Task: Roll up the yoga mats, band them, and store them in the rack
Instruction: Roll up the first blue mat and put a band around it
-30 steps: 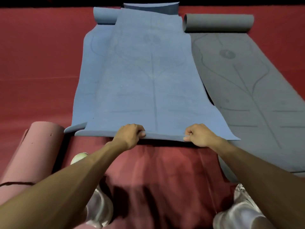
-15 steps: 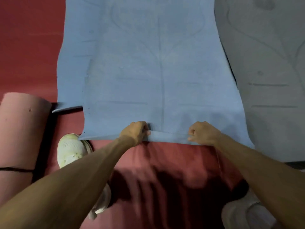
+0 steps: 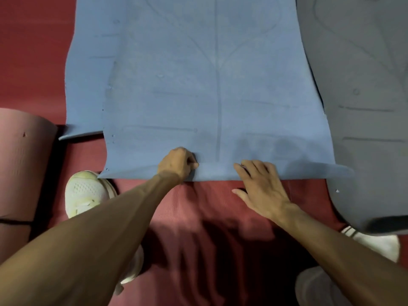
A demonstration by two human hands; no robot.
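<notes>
starting the roll at the near edge of the top blue yoga mat (image 3: 209, 85), spread over a second blue mat (image 3: 88, 74) on the red floor (image 3: 28, 51). left hand (image 3: 177, 164) clenched on the folded-over lip, likely pinning it for a tight first turn. right hand (image 3: 262, 186) released, fingers spread flat on the fold, versus gripping half a second earlier. grey mat (image 3: 364, 107) alongside, banded pink roll (image 3: 22, 173) at left, white shoe (image 3: 88, 191) touching the corner. no rack in view.
</notes>
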